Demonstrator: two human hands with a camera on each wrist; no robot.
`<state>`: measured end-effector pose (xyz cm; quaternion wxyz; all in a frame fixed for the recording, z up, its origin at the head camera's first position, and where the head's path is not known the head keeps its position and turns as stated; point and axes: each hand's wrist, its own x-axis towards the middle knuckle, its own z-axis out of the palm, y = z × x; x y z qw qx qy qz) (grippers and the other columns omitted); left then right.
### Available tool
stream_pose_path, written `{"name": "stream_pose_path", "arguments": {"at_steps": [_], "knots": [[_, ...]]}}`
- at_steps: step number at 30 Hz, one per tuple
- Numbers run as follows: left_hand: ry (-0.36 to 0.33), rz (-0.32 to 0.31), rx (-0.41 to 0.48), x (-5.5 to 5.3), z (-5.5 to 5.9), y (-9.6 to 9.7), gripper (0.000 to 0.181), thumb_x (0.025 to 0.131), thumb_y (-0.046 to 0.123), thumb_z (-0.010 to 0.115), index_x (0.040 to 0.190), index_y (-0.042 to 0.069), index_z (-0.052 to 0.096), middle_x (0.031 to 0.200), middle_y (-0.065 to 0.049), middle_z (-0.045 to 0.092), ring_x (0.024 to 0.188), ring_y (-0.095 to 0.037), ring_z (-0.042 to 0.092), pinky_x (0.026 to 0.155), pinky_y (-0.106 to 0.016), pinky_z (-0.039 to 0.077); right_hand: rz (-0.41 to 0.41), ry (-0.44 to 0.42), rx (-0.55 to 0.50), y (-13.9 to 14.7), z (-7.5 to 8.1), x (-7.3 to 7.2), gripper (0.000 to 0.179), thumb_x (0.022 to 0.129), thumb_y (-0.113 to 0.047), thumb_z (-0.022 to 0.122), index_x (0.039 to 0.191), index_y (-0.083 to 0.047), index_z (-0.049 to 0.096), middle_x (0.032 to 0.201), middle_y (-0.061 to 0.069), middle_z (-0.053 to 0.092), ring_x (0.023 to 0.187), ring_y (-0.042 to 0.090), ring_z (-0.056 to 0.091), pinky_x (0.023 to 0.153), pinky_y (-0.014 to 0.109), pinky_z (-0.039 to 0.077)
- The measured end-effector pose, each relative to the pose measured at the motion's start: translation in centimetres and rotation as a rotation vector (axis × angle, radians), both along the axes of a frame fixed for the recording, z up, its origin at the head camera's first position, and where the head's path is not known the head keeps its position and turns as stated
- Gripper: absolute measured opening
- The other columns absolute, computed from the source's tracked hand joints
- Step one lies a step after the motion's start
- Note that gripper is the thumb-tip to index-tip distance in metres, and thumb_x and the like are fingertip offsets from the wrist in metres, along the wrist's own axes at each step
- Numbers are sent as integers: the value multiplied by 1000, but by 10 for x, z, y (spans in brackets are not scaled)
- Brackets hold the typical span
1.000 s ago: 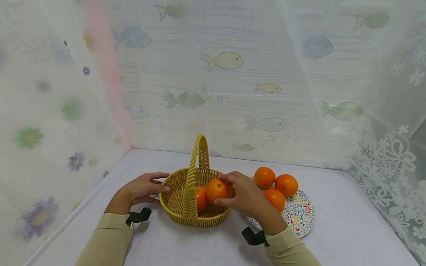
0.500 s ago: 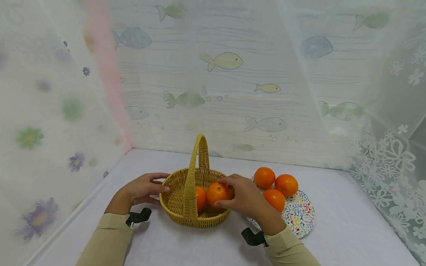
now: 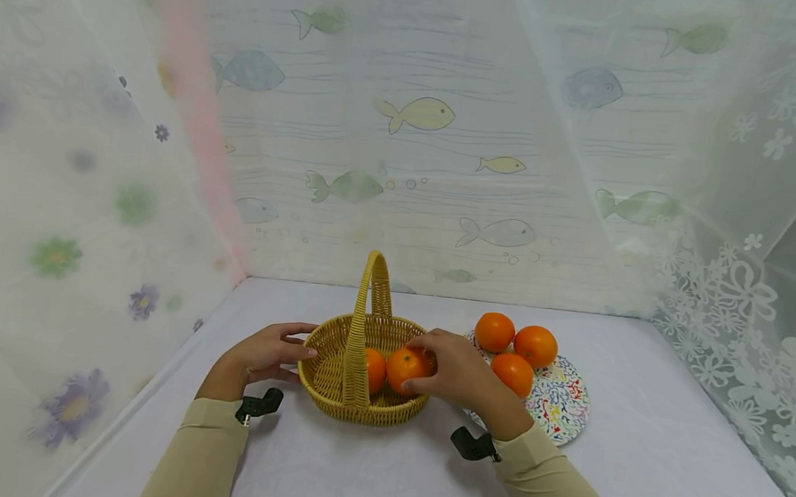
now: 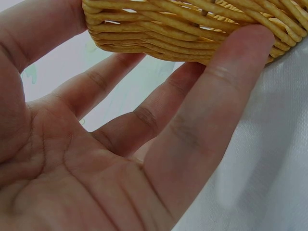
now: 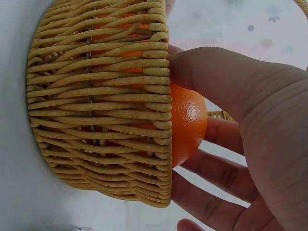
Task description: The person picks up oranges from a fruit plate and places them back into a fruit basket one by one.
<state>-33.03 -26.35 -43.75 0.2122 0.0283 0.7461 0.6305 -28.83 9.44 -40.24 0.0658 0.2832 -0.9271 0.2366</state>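
A yellow woven basket (image 3: pixel 388 414) with a tall arched handle stands on the white tablecloth. My left hand (image 3: pixel 268 351) holds its left side, thumb at the rim and fingers spread against the outer wall (image 4: pixel 183 33). At the right end, my right hand (image 3: pixel 455 367) grips an orange (image 3: pixel 406 367) from above, low inside the basket. Through the weave in the right wrist view, the lower part of that orange (image 5: pixel 190 120) shows below the rim. Beside it lies another orange (image 3: pixel 374 369), partly hidden by the handle.
To the right, a round plate (image 3: pixel 563 399) with a colourful speckled pattern bears three oranges (image 3: pixel 512 374), partly behind my right forearm. Curtains with printed fish (image 3: pixel 420 114) and flowers hang around the table. Each wrist wears a black camera mount (image 3: pixel 473 443).
My right hand has lowered the orange a little, deeper into the basket and slightly to the right. My left hand and the basket stay where they were.
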Motion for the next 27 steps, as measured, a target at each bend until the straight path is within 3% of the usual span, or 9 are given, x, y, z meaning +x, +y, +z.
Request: {"name": "stream_pose_path", "arguments": {"at_steps": [21, 27], "knots": [[-5, 8, -5, 1, 2, 1, 66, 84, 19, 73, 142, 17, 42, 132, -20, 52, 103, -31, 64, 78, -51, 55, 3, -25, -8, 0, 4, 3, 42, 76, -43, 78, 113, -25, 67, 101, -11, 62, 87, 13, 57, 77, 26, 49], [-15, 3, 12, 2, 0, 0, 67, 85, 21, 73, 143, 18, 41, 135, -19, 49, 106, -32, 63, 80, -51, 55, -6, 3, -22, 4, 5, 4, 41, 77, -39, 78, 113, -24, 67, 104, -11, 64, 90, 10, 57, 83, 28, 50]]}}
